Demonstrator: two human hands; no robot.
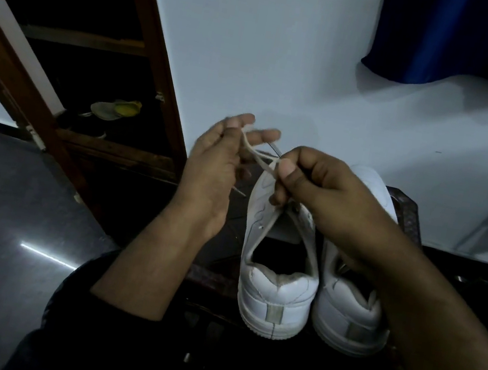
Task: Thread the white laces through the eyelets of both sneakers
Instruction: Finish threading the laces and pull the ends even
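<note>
Pale wall (261,41) and a dark glossy floor (4,207) frame the head view, with a brown wooden shelf unit (149,47) leaning into the left and a blue curtain (442,34) at top right. Two white sneakers sit side by side, heels toward the person, on a dark stool or low table (407,210) whose make is hard to tell in the dim light; that heel-near placement keeps the eyelet rows open to both hands.

Above the left sneaker (274,291) the white lace (260,161) is drawn up into a loop. The right hand (317,184) pinches the lace between thumb and curled fingers, just over the shoe's throat, likely to keep it taut. The left hand (217,160) has its fingers mostly extended, with the lace running over the fingertips, so it seems to guide the strand more than clamp it. The right sneaker (347,314) lies partly under the right forearm, and its lacing cannot be judged
</note>
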